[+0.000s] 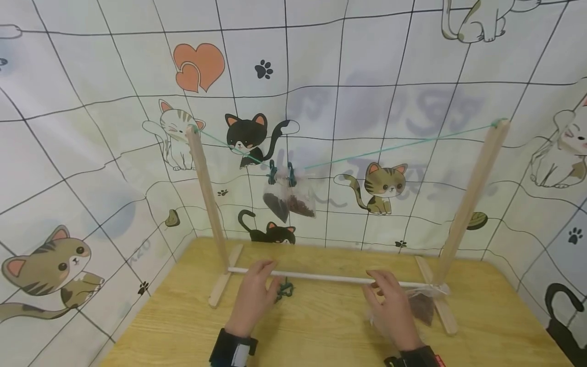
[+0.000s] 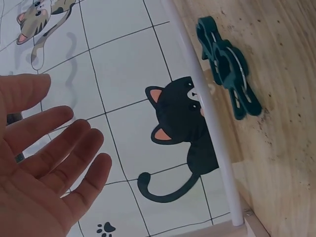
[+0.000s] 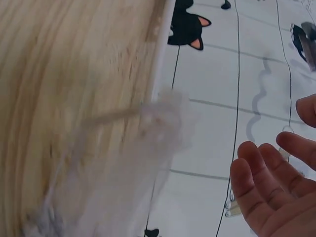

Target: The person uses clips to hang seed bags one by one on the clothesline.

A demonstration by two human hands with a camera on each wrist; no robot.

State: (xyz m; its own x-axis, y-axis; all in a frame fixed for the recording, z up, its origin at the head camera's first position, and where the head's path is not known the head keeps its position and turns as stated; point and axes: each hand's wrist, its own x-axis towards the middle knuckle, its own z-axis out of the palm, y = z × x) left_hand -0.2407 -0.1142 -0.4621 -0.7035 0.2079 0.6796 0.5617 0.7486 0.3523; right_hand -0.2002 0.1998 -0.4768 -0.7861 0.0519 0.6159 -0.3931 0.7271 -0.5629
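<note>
My left hand [image 1: 254,298] is held over the table near the left part of a white rod [image 1: 321,277]. Its fingers are relaxed and grasp nothing in the left wrist view. Beside it lie dark green clips [image 2: 229,69]. Above the rod's right part is my right hand [image 1: 391,310], fingers loosely bent, with nothing between them in the right wrist view. A clear plastic bag with dark contents [image 1: 422,308] is near the rod's right end. Two similar bags, one on the left [image 1: 276,205] and one on the right [image 1: 301,202], hang from green clips [image 1: 291,174] on a green string [image 1: 390,149].
A left wooden post [image 1: 207,193] and a right wooden post [image 1: 474,199] hold up the string, each on a wooden foot. The string sags under the bags. Behind the yellowish wooden table [image 1: 321,326] hangs a white cat-print sheet [image 1: 316,56].
</note>
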